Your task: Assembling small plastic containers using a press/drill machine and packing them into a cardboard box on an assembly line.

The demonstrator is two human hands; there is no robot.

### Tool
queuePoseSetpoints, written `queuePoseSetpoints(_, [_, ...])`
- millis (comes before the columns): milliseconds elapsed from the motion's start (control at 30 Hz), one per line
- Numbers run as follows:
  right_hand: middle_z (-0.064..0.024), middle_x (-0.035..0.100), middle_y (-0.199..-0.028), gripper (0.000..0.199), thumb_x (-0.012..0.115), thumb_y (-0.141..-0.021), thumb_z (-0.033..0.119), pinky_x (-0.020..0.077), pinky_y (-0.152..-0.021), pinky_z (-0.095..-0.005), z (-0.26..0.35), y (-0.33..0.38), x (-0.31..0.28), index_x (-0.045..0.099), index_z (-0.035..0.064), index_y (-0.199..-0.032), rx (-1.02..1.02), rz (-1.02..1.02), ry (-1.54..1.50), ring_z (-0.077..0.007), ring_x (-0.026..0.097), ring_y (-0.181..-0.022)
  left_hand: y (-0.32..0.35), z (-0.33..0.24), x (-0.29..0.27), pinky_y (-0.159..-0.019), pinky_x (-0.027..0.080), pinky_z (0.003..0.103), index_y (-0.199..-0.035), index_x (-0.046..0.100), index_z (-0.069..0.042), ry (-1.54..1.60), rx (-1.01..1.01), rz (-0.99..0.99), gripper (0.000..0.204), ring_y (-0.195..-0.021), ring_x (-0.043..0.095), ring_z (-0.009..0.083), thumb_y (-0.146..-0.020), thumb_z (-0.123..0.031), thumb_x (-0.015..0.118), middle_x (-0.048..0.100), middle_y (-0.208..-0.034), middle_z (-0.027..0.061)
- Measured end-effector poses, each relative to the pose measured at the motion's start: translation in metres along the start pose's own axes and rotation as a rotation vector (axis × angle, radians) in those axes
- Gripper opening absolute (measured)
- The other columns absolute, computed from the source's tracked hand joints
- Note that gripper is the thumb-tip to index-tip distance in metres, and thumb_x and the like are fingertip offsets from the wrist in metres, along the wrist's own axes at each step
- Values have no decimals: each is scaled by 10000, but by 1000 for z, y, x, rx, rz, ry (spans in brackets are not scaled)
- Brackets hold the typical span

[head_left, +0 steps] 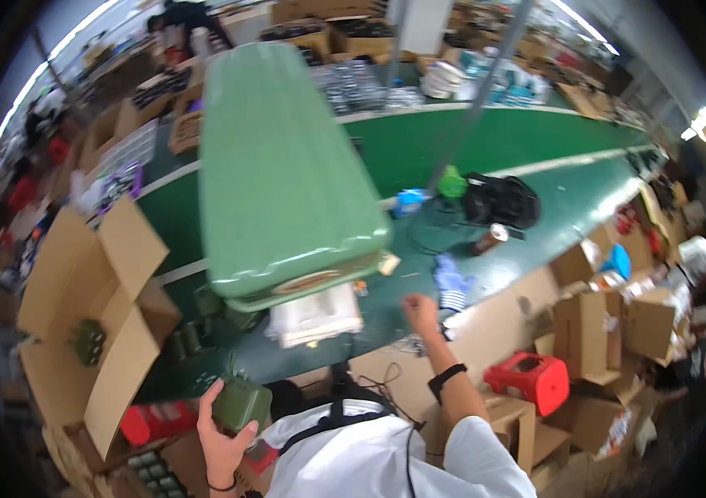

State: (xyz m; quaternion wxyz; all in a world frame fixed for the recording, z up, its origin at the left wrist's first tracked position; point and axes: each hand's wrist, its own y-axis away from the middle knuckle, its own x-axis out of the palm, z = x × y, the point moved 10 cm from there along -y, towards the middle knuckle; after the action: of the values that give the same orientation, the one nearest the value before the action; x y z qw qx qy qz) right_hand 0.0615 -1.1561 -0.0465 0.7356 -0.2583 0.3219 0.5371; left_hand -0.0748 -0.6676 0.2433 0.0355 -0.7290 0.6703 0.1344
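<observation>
My left hand (222, 437) grips a small dark-green boxy case (242, 404), with a thin loop or strap sticking up from its top. It is held low, off the table's near edge and right of an open cardboard box (126, 349). Inside that box lies a similar green piece (87, 342). My right hand (421, 314) is closed over the near edge of the green table (386, 315); whether anything is between its fingers is hidden. A blue glove with a striped cuff (452, 286) lies just beyond it.
A long light-green plastic cover (287, 166) looms over the table's middle-left. Beneath its near end are white sheets or bags (316, 315). Farther right sit a black bundle (500, 200), a brown bottle (490, 239) and a blue container (408, 202). A red stool (529, 380) and cartons (585, 332) crowd my right.
</observation>
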Motion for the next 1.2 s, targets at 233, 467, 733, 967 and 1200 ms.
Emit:
queuePoseSetpoints(233, [-234,714,-967,542,729,-887,100,538,-790,-497,-78,10,-3,475,18,-1359,175,-138,38,-408,694,-867,3,-40,-149,-1108,462,371,-1503,464,29,-98,102,-457,810,-1268,583,228,-780,-59,819,599,-1378,139])
queuePoseSetpoints(467, [-181,653,-999,266,668,-966,91,532,-826,-421,-86,52,10,541,-22,-1171,191,-223,-64,-307,644,-875,-61,-44,-349,-1084,479,396,-1449,484,67,-415,96,-757,811,-1253,596,285,-790,-211,867,614,-1363,215])
queuePoseSetpoints(733, [-249,697,-1130,351,702,-1001,190,539,-936,-427,-90,139,45,642,-98,-1191,311,-197,-148,-326,678,-1033,-220,88,-453,-1052,471,542,-1426,581,-171,-1475,56,-289,891,-1389,410,388,-637,-358,951,413,-1543,138])
queuePoseSetpoints(967, [-220,712,-1115,345,657,-1023,232,538,-915,-420,10,204,70,661,-73,-1186,285,-118,-70,-316,678,-1029,-291,216,-487,-1044,447,495,-1480,541,-100,-1825,39,-87,981,-1443,393,361,-665,-497,916,403,-1574,166])
queuePoseSetpoints(1200, [-210,714,-1113,339,653,-1025,227,537,-908,-415,73,257,102,661,-70,-1188,426,-13,-28,-304,677,-1030,-326,342,-530,-1142,388,475,-1638,319,-49,-1941,-237,-58,641,-1543,276,387,-1039,-138,529,175,-1717,243])
